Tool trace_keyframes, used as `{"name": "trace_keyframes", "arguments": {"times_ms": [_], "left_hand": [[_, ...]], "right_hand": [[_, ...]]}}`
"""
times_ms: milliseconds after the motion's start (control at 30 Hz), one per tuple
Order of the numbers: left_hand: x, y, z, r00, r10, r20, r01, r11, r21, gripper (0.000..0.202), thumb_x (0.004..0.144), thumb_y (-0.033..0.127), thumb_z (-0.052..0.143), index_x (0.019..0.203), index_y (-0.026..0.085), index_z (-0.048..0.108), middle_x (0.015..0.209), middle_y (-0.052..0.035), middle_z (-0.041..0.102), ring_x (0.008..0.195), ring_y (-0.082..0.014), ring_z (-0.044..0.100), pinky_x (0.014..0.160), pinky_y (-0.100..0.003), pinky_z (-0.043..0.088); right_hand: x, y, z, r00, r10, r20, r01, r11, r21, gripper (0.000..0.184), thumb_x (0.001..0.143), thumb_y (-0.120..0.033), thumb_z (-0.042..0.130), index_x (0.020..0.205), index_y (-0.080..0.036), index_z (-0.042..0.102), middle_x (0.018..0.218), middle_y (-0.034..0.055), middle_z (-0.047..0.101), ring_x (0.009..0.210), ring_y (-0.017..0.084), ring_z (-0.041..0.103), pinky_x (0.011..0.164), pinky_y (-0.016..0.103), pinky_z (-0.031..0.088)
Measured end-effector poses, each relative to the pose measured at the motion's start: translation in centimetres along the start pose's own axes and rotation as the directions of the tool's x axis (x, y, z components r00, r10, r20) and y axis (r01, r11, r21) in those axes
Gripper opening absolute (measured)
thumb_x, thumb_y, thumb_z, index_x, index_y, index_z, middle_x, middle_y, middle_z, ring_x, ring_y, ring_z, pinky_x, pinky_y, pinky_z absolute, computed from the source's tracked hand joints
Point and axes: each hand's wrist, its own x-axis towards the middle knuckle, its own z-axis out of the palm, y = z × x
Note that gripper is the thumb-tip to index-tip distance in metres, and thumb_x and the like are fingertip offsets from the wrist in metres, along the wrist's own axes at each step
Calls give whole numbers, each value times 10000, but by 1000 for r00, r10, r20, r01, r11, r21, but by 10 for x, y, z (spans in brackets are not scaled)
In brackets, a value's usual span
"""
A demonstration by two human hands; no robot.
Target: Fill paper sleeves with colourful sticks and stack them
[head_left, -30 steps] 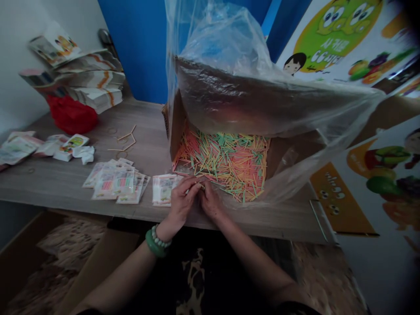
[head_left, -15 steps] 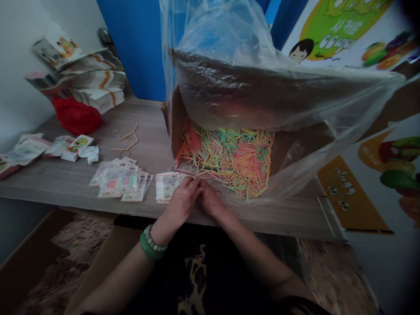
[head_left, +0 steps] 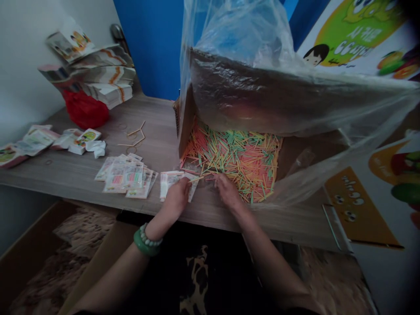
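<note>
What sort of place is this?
Probably a small packing workroom: there's an open cardboard box of loose pink, green and yellow sticks, small packets showing coloured contents on the tabletop, and stacked printed packaging near the wall.

Dim, flat light covers the scene, its source unclear. Thin white glints streak the crumpled clear plastic sheet (head_left: 229, 81); the black tan-patched clothing (head_left: 198, 280) sinks into shadow. The bare left hand (head_left: 176, 197) and bare right hand (head_left: 229, 193) look soft. Wide-angle stretching warps the edges; darkness swallows the upper right corner.
</note>
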Motion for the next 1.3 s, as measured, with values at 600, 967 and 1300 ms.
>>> {"name": "trace_keyframes", "arguments": {"times_ms": [600,967,1300], "left_hand": [[-9,29,36,1000,22,-1,-22,997,75,200,951,236,534,870,201,713,760,-85,721,774,-243,707,742,-349,547],[-24,27,41,918,391,-68,-394,919,-31,351,1003,218,458,1304,222,639,1330,-120,671,1268,-247,614,1078,-458,510],[2,-1,-4,957,-103,-271,241,804,545,355,797,361,798,1027,123,668,1118,-204,635,1032,-372,610,900,-496,467]], "right_hand": [[-16,-24,35,942,28,-333,80,948,307,191,950,-362,460,1093,-241,497,909,37,677,930,215,668,955,415,505],[-40,-4,34,988,-3,-153,9,999,38,178,888,-362,518,1009,-251,586,960,61,692,907,252,637,826,385,506],[-34,-7,32,986,95,-138,-92,995,29,222,863,-345,542,1036,-232,621,889,34,674,817,226,622,781,362,483]]}}
